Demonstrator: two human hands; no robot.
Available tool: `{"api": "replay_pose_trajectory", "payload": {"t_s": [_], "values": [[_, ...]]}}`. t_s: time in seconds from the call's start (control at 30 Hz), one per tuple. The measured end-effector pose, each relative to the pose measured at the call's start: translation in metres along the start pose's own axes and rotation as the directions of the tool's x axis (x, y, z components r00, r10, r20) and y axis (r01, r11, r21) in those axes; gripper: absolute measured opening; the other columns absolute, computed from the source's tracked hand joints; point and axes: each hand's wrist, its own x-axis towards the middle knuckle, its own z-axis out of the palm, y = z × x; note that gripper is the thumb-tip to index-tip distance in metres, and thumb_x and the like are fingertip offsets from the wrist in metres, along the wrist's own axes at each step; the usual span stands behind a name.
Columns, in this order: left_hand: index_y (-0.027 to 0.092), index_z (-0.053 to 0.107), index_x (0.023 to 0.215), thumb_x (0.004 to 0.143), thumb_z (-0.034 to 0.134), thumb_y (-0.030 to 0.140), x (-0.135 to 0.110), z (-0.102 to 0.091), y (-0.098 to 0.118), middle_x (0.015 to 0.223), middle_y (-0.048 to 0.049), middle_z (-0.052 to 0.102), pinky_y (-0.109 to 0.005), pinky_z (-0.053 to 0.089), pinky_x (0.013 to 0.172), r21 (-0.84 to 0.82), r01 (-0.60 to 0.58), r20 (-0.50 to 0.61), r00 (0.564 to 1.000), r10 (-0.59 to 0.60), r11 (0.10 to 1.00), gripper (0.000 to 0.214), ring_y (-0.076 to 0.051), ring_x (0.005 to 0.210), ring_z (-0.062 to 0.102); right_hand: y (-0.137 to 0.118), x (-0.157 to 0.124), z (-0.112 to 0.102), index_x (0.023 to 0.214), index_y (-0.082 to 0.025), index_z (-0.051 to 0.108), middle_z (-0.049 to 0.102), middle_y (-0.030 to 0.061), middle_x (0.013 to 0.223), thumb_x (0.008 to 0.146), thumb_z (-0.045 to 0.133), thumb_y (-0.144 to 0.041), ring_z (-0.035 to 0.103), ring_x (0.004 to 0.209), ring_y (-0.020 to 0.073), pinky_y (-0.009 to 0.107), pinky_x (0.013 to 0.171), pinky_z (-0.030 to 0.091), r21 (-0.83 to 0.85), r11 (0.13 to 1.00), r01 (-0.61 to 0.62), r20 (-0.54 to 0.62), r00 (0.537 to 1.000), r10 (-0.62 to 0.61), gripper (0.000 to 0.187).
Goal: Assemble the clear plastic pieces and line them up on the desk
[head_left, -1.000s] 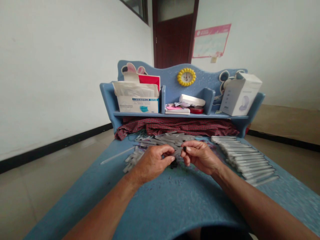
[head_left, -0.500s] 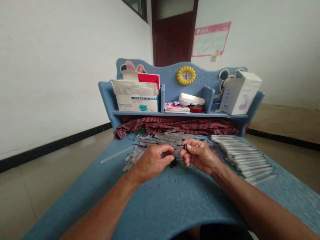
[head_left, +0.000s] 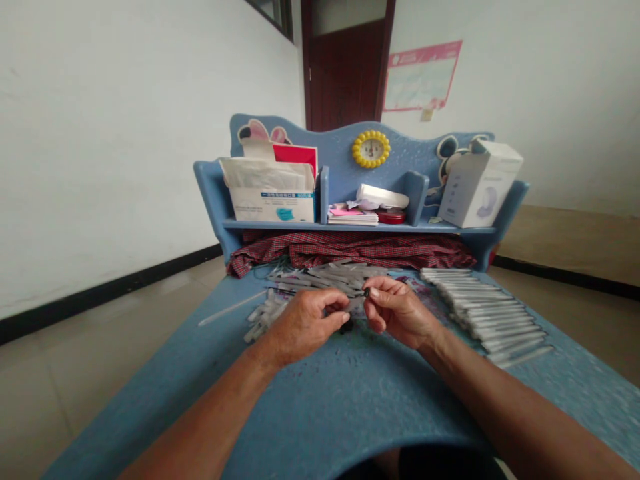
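Observation:
My right hand (head_left: 400, 310) pinches a small black plastic piece (head_left: 367, 292) between thumb and fingertips. Just left of it, my left hand (head_left: 313, 323) is closed, thumb toward the fingers, on what looks like a translucent plastic piece (head_left: 355, 305), mostly hidden. The two hands are close together over the blue tabletop (head_left: 310, 407). Small black pieces (head_left: 346, 327) lie under the left fingertips. Behind the hands spreads a pile of translucent pen barrels (head_left: 333, 275). Short translucent pieces (head_left: 263, 313), like pen caps, are heaped beside my left hand.
Right of my hands, pens (head_left: 493, 317) lie in a stacked row. One loose clear tube (head_left: 233, 308) rests at the left. A checked cloth (head_left: 350, 250) is bunched beneath the shelf (head_left: 295, 227), which holds a mask box (head_left: 275, 205) and a white box (head_left: 480, 187).
The black piece in my right hand has tilted and shifted slightly left as the fingers turn it. My left hand has barely moved. The whole view has shifted a little.

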Motion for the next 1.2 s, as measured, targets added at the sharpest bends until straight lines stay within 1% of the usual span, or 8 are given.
{"api": "replay_pose_trajectory", "payload": {"t_s": [0.2, 0.33, 0.5, 0.67, 0.77, 0.87, 1.0, 1.2], "values": [[0.017, 0.062, 0.076, 0.073, 0.050, 0.018, 0.000, 0.001, 0.001, 0.065, 0.0030, 0.057, -0.020, 0.039, 0.059, -0.010, 0.010, 0.034, 0.999, -0.009, 1.000, 0.012, -0.010, 0.063, 0.052, 0.002, -0.001, 0.002, 0.085, -0.017, 0.056, 0.064, -0.0014, 0.055, 0.071, 0.064, -0.026, 0.051, 0.036, 0.0080, 0.017, 0.036, 0.039, -0.016, 1.000, -0.022, -0.002, 1.000, 0.022, 0.017], [0.016, 0.061, 0.079, 0.073, 0.050, 0.018, 0.001, 0.000, 0.002, 0.067, 0.0023, 0.058, -0.020, 0.039, 0.060, -0.044, 0.034, 0.043, 0.999, -0.032, 0.998, 0.014, -0.010, 0.065, 0.052, 0.003, 0.000, 0.000, 0.085, -0.018, 0.057, 0.064, -0.0013, 0.056, 0.070, 0.065, -0.028, 0.051, 0.036, 0.0083, 0.018, 0.037, 0.040, -0.033, 0.999, -0.014, -0.014, 1.000, 0.014, 0.020], [0.015, 0.061, 0.079, 0.073, 0.049, 0.020, 0.000, 0.000, 0.003, 0.068, 0.0018, 0.057, -0.020, 0.039, 0.060, -0.095, 0.076, 0.071, 0.995, -0.069, 0.993, 0.014, -0.010, 0.065, 0.051, 0.005, 0.000, -0.001, 0.086, -0.019, 0.057, 0.065, -0.0008, 0.057, 0.072, 0.063, -0.026, 0.052, 0.036, 0.0089, 0.018, 0.036, 0.040, -0.050, 0.999, -0.001, -0.003, 1.000, 0.001, 0.017], [0.013, 0.060, 0.079, 0.072, 0.051, 0.022, 0.000, 0.001, 0.001, 0.068, 0.0004, 0.058, -0.021, 0.039, 0.058, -0.216, 0.149, 0.140, 0.983, -0.121, 0.965, 0.014, -0.011, 0.064, 0.052, 0.004, -0.001, 0.001, 0.087, -0.018, 0.056, 0.065, -0.0007, 0.057, 0.074, 0.062, -0.026, 0.052, 0.036, 0.0086, 0.018, 0.036, 0.039, -0.094, 0.995, 0.019, -0.011, 1.000, -0.020, 0.018], [0.012, 0.059, 0.077, 0.069, 0.053, 0.021, 0.001, 0.000, 0.000, 0.066, -0.0004, 0.059, -0.022, 0.038, 0.055, -0.288, 0.226, 0.186, 0.966, -0.177, 0.931, 0.014, -0.011, 0.061, 0.052, 0.003, 0.000, 0.001, 0.087, -0.017, 0.055, 0.064, -0.0008, 0.056, 0.074, 0.063, -0.028, 0.051, 0.035, 0.0086, 0.018, 0.035, 0.038, -0.177, 0.984, 0.029, -0.027, 0.999, -0.034, 0.019], [0.012, 0.058, 0.077, 0.067, 0.053, 0.019, 0.001, 0.000, 0.000, 0.064, -0.0007, 0.060, -0.022, 0.038, 0.054, -0.301, 0.278, 0.203, 0.953, -0.223, 0.912, 0.014, -0.011, 0.060, 0.052, 0.000, 0.000, 0.000, 0.086, -0.016, 0.055, 0.063, -0.0007, 0.055, 0.074, 0.062, -0.030, 0.051, 0.035, 0.0084, 0.018, 0.036, 0.039, -0.308, 0.951, 0.040, -0.034, 0.998, -0.053, 0.020], [0.013, 0.058, 0.076, 0.066, 0.052, 0.020, 0.001, -0.001, 0.000, 0.065, -0.0013, 0.061, -0.023, 0.039, 0.056, -0.281, 0.306, 0.241, 0.940, -0.242, 0.910, 0.014, -0.012, 0.060, 0.054, -0.004, 0.000, -0.005, 0.084, -0.015, 0.055, 0.062, -0.0012, 0.056, 0.073, 0.063, -0.033, 0.051, 0.036, 0.0078, 0.018, 0.036, 0.039, -0.448, 0.894, 0.023, -0.011, 0.999, -0.031, 0.022], [0.013, 0.058, 0.073, 0.067, 0.051, 0.022, 0.000, -0.004, 0.000, 0.060, 0.0014, 0.057, -0.021, 0.037, 0.053, -0.219, 0.315, 0.284, 0.926, -0.248, 0.924, 0.013, -0.010, 0.056, 0.050, -0.005, -0.001, -0.009, 0.080, -0.015, 0.056, 0.060, -0.0019, 0.056, 0.069, 0.065, -0.037, 0.050, 0.039, 0.0070, 0.018, 0.039, 0.040, -0.547, 0.837, -0.029, 0.004, 0.999, 0.037, 0.027]]}}
